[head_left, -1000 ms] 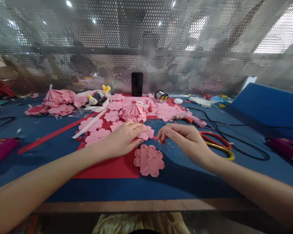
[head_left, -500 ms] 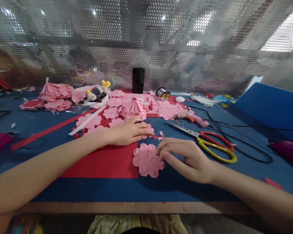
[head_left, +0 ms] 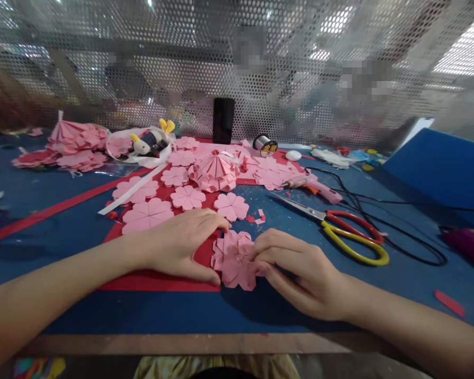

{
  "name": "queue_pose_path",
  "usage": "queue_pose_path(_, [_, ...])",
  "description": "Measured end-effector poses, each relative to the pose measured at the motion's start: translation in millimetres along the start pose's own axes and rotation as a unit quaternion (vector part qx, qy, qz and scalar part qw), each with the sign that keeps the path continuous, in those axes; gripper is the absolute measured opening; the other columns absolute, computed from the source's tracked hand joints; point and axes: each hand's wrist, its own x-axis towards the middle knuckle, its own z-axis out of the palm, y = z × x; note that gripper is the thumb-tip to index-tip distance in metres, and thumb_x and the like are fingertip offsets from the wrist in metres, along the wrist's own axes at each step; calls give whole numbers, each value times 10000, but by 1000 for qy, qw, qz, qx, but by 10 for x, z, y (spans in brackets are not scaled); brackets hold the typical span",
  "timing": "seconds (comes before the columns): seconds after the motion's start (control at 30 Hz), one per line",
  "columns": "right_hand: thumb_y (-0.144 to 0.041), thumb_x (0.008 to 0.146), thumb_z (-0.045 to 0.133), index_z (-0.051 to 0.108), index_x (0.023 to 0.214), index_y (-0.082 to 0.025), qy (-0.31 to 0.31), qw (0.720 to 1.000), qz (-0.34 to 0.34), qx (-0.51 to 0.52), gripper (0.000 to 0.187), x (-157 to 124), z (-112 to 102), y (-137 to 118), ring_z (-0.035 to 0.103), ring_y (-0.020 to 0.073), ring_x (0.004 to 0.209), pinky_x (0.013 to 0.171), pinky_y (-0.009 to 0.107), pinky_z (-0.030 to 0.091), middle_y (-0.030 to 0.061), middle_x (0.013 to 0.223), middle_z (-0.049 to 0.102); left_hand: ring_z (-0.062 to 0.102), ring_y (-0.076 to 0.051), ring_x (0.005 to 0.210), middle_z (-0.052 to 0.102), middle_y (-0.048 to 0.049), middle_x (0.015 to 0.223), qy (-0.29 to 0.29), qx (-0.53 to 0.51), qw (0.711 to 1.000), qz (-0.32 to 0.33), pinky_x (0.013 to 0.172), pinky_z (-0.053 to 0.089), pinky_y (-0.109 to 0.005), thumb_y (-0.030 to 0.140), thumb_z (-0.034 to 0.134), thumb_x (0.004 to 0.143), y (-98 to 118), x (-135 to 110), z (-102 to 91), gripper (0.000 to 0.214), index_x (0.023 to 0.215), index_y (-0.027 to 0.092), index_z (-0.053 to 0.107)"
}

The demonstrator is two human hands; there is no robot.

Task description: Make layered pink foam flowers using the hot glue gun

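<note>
A folded pink paper flower (head_left: 234,261) lies near the front of the table, partly over the edge of a red sheet (head_left: 161,281). My right hand (head_left: 296,268) pinches its right edge between thumb and fingers. On the other side, my left hand (head_left: 181,245) is open, thumb and fingers spread, with the fingertips close to the flower's upper left; whether they touch it I cannot tell. Just beyond sit a flat pink paper flower (head_left: 231,206) and another flat flower (head_left: 188,198). A pleated pink paper cone (head_left: 215,167) rises behind them.
Scissors (head_left: 319,216) with red and yellow handles lie right of my right hand. Behind them are a pink glue gun (head_left: 314,185) with a black cord, a thread spool (head_left: 265,146) and an upright phone (head_left: 223,121). A small plush toy (head_left: 148,145) and a pink paper pile (head_left: 77,142) lie at back left.
My left hand has drawn back from the farther paper flowers to the left side of the folded flower, its thumb now spread. My right hand still holds the right edge.
</note>
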Motion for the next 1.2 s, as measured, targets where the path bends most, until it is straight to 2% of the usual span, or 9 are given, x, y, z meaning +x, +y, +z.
queue_pose_path(0.13, [-37, 892, 494, 611, 937, -151, 2, 1000, -6, -11, 170, -18, -8, 1, 585, 175, 867, 793, 346, 520, 102, 893, 660, 519, -287, 1143, 575, -127, 1239, 17, 5, 1000, 8, 994, 394, -392, 558, 701, 803, 42, 26, 61, 630, 1252, 173, 485])
queue_pose_path(0.37, [-48, 882, 504, 597, 940, -160, -8, 999, -18, -28, 157, -56, -27, 31, 600, 177, 878, 814, 351, 524, 99, 912, 658, 501, -304, 1144, 566, -142, 1224, 56, 26, 998, -14, 980, 399, -414, 535, 683, 831, 154, 41, 192, 591, 1237, 164, 467])
queue_pose_path(0.6, [-39, 876, 502, 596, 993, -163, -22, 998, -39, -50, 195, -95, -31, 50, 615, 181, 914, 882, 374, 520, 85, 907, 662, 523, -313, 1134, 580, -138, 1219, 80, 24, 996, -33, 960, 411, -432, 611, 655, 823, 212, 80, 266, 614, 1227, 185, 475])
queue_pose_path(0.73, [-30, 863, 520, 597, 994, -153, -25, 997, -40, -54, 196, -106, -36, 57, 611, 184, 934, 895, 376, 517, 96, 931, 668, 534, -305, 1116, 589, -132, 1196, 85, 25, 995, -39, 953, 416, -425, 625, 652, 819, 211, 75, 290, 620, 1211, 176, 483])
queue_pose_path(0.93, [-58, 883, 497, 606, 1000, -170, -31, 997, -42, -64, 195, -90, -37, 53, 626, 181, 910, 886, 372, 527, 85, 898, 675, 509, -312, 1192, 569, -151, 1283, 90, 19, 995, -32, 1002, 399, -436, 652, 647, 808, 227, 61, 288, 676, 1249, 174, 465])
queue_pose_path(1.2, [-70, 888, 487, 622, 1005, -159, -54, 993, -54, -89, 199, -97, -44, 47, 634, 192, 930, 906, 387, 533, 100, 913, 694, 505, -320, 1233, 555, -152, 1345, 86, 23, 995, -40, 1022, 394, -438, 586, 623, 849, 213, 59, 295, 621, 1291, 182, 461])
